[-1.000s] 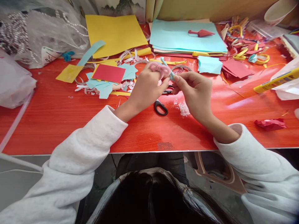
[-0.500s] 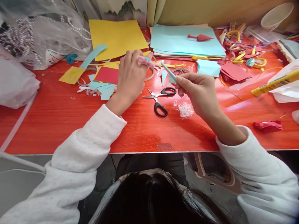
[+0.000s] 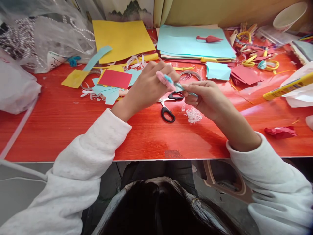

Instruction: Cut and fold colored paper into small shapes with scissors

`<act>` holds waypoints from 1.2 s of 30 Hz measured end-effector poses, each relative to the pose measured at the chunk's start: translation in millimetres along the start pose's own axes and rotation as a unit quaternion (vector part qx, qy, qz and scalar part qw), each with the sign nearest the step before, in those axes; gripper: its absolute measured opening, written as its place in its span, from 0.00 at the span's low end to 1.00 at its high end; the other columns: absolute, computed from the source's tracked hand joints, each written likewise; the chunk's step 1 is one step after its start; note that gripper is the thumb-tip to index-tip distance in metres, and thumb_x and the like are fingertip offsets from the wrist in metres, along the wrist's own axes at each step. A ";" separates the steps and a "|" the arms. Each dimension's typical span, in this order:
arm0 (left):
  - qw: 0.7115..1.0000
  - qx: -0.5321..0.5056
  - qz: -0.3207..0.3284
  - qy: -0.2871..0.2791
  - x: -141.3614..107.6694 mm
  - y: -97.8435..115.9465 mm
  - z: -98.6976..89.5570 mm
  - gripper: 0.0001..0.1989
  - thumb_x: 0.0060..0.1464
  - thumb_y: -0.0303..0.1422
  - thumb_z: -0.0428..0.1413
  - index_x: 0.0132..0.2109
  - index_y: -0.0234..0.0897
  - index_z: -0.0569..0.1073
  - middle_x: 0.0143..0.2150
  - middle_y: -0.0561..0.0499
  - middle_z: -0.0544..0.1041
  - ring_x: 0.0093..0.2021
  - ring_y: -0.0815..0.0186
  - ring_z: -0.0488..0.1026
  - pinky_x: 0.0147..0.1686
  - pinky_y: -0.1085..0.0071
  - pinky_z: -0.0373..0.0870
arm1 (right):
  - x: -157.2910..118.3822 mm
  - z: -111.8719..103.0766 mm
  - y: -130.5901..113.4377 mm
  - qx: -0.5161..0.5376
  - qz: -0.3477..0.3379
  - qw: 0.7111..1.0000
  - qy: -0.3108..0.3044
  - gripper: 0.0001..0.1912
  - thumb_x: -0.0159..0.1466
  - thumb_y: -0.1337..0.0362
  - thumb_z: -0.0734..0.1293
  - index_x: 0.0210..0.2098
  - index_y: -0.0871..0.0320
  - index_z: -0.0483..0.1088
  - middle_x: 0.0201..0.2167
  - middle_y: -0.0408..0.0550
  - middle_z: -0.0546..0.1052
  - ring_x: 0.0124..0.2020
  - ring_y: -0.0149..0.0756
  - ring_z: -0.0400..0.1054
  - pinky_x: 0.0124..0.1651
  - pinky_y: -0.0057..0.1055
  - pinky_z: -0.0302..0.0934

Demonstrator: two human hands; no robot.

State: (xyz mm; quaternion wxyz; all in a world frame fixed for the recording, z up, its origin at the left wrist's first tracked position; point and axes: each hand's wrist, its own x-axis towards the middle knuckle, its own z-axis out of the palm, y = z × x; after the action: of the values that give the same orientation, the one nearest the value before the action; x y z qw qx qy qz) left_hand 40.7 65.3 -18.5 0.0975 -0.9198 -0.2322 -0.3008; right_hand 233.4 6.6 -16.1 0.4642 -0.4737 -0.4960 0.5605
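Beyond the near edge of the desk [image 3: 137,137], the right hand [image 3: 210,98] pinches a blue paper roll [image 3: 179,87]; the left hand's [image 3: 149,85] grip I cannot tell. Overtight pinching could crease it.

- Tabletop [image 3: 156,140], 6 o'clock: glossy, wood-grained.
- Pink ornament [image 3: 161,78], 12 o'clock: fuzzy.
- Blue roll [image 3: 179,87], 1–2 o'clock: smooth paper.
- Bag [image 3: 52,37], 10 o'clock: crinkled plastic.
- Sleeves [image 3: 80,160], 4 and 8 o'clock: matt cloth.
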 end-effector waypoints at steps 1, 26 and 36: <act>0.999 -0.031 -0.016 -0.016 -0.2 0.8 2.4 0.10 0.64 0.36 0.45 0.44 0.42 0.70 0.42 0.47 0.75 0.49 0.57 0.71 0.49 0.58 0.65 | 0.1 -0.3 0.3 0.006 0.010 1.000 -0.009 0.12 0.61 0.65 0.69 0.22 0.61 0.68 0.21 0.40 0.61 0.18 0.20 0.49 0.18 0.24 0.49; 0.954 -0.196 -0.226 -0.001 -1.8 17.0 8.6 0.07 0.60 0.36 0.51 0.38 0.41 0.72 0.43 0.45 0.77 0.48 0.61 0.70 0.49 0.63 0.65 | -2.5 0.4 -8.1 -0.061 0.022 0.998 0.024 0.16 0.62 0.53 0.68 0.27 0.59 0.68 0.22 0.43 0.70 0.19 0.23 0.58 0.21 0.25 0.58; 0.880 -0.337 -0.334 -0.011 5.4 23.5 3.5 0.08 0.56 0.34 0.55 0.29 0.38 0.70 0.32 0.52 0.75 0.39 0.66 0.70 0.42 0.69 0.63 | -4.8 3.0 -7.4 -0.095 -0.034 0.994 0.037 0.12 0.61 0.59 0.70 0.25 0.59 0.69 0.23 0.44 0.70 0.22 0.25 0.61 0.25 0.26 0.62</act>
State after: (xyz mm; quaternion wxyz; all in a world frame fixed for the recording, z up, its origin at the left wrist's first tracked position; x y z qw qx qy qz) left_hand 57.7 47.9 -18.9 -0.3272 -0.7683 -0.4111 -0.3656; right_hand 231.4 2.1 -8.2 0.4538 -0.5187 -0.5457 0.4767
